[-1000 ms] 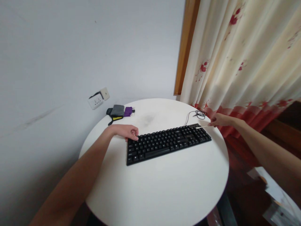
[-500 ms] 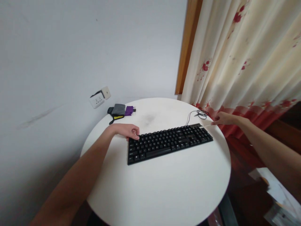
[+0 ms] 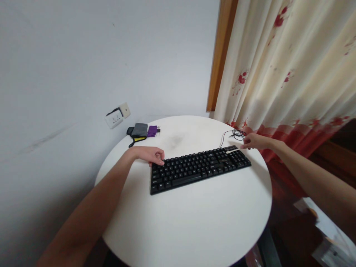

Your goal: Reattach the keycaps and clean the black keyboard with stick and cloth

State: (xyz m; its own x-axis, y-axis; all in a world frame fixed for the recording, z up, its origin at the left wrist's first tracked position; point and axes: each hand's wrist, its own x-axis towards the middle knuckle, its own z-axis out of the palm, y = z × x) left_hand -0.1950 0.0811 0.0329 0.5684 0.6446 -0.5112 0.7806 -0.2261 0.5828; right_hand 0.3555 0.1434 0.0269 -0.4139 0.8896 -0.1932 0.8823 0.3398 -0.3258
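A black keyboard (image 3: 194,168) lies at a slight slant on a round white table (image 3: 189,226). My left hand (image 3: 150,154) is closed on its far left corner, thumb over the top edge and the other fingers partly hidden. Over the number pad end, my right hand (image 3: 250,141) pinches a thin white swab-like stick (image 3: 233,150). The stick's thicker pale tip is at the upper keys near the keyboard's far right corner; whether it touches them I cannot tell.
Behind the keyboard's right end lies a coiled black cable (image 3: 237,134). Folded grey and purple cloths (image 3: 139,130) rest at the table's far left edge, beside the wall with a socket (image 3: 114,118). A flowered curtain (image 3: 267,85) hangs at the right.
My right hand has moved left with the stick, so its tip reaches farther in over the keys. My left hand stays at the keyboard's corner.
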